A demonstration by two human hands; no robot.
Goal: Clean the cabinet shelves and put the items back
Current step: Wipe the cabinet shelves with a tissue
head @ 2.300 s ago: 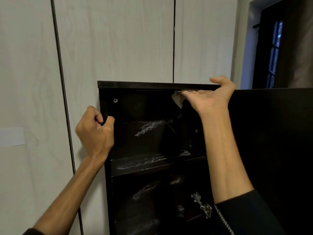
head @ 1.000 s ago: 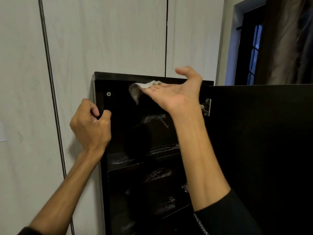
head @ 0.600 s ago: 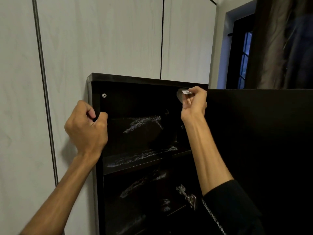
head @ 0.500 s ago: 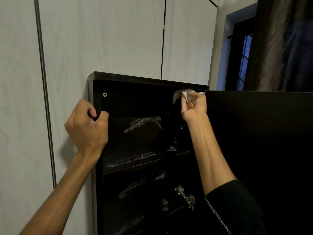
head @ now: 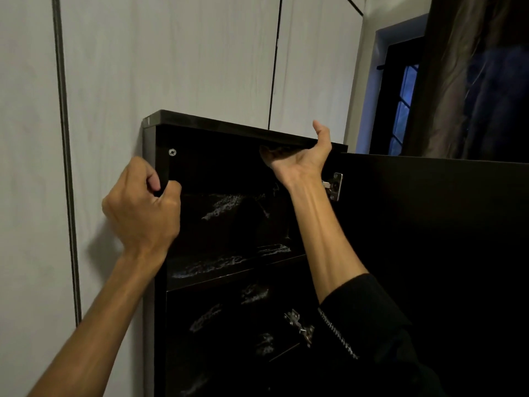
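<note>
Hands (head: 141, 209) — 1 grips cabinet (head: 160, 167).

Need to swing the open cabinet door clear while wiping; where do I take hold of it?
Grip the open door along its top edge, coming from above: that edge is bare, straight and thin enough to pinch. Stay clear of the hinge side, where the right hand presses up under the cabinet's top panel.
</note>
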